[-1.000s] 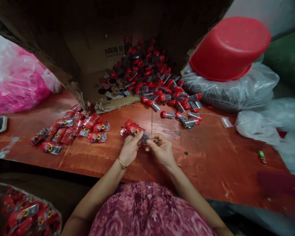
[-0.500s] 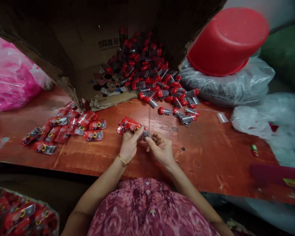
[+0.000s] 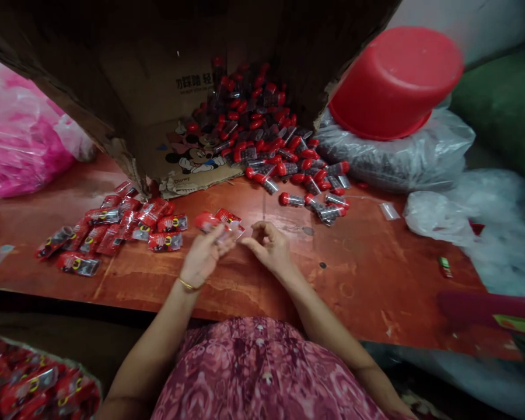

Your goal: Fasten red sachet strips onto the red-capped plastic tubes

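Observation:
My left hand (image 3: 203,256), wearing a gold bangle, is smeared by motion. Its fingers are closed around a small red packet (image 3: 207,221), whose details are blurred. Just right of it, my right hand (image 3: 271,249) has its fingers curled and its thumb apart, with nothing visible in between. On the table between and beyond the hands lie flat red printed sleeves (image 3: 230,218). A pile of red packets with clear ends (image 3: 129,221) spreads over the table to the left. Farther back is a heap of small clear tubes with red caps (image 3: 262,134), holding dark contents.
A torn cardboard box (image 3: 149,146) lies open toward me, with tubes spilling from it. At right, a red tub (image 3: 398,81) rests upside down on a full plastic bag (image 3: 394,157). Pink bagged material (image 3: 21,134) stands left. Below the reddish table (image 3: 359,280), a sack holds more red packets (image 3: 39,379).
My hands have come apart. The left has moved left with the red packet, while the right has let go and stays near the same place.

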`<state>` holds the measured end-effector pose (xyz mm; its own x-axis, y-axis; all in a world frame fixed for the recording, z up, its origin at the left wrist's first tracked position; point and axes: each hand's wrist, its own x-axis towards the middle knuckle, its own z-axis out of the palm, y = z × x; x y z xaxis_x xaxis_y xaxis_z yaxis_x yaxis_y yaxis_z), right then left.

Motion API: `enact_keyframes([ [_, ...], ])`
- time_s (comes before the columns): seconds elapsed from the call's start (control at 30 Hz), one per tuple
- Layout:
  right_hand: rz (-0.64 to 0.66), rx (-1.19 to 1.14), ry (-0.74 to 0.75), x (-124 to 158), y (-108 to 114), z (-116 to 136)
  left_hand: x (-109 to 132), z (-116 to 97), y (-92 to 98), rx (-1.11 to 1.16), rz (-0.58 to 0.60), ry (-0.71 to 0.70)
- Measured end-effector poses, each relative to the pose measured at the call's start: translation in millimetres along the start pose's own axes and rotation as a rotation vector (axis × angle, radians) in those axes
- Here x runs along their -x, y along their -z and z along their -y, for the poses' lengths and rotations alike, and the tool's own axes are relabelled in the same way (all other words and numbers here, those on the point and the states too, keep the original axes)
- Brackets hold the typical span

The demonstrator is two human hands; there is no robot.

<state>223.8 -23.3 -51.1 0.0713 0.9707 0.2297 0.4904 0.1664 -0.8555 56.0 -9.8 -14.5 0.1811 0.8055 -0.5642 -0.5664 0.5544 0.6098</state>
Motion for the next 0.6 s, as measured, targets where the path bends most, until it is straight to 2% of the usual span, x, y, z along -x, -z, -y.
enact_keyframes([
  [0.07,-0.064,0.293,0.06,-23,16,-14,-7,-33,17.7,0.09,-0.129,-0.114],
  [0.13,-0.077,0.547,0.079,-45,31,-32,-14,-66,34.0,0.194,-0.317,-0.315],
  [0.2,-0.036,0.725,0.073,-56,41,-48,-18,-88,44.3,0.258,-0.291,-0.494],
  [0.23,-0.015,0.785,0.072,-57,44,-54,-19,-91,46.0,0.269,-0.26,-0.537],
  [0.3,0.007,0.856,0.075,-48,45,-59,-20,-82,42.1,0.204,-0.223,-0.506],
  [0.37,-0.005,0.885,0.081,-29,45,-57,-22,-57,31.0,-0.016,-0.253,-0.431],
  [0.4,-0.016,0.891,0.082,-18,45,-55,-24,-42,24.5,-0.192,-0.268,-0.437],
  [0.5,-0.037,0.884,0.079,11,46,-50,-31,-5,9.5,-0.934,-0.283,-0.611],
  [0.57,-0.044,0.863,0.082,25,47,-51,-37,6,6.6,-1.345,-0.262,-0.675],
  [0.6,-0.054,0.852,0.082,29,48,-52,-39,8,7.1,-1.483,-0.248,-0.68],
])
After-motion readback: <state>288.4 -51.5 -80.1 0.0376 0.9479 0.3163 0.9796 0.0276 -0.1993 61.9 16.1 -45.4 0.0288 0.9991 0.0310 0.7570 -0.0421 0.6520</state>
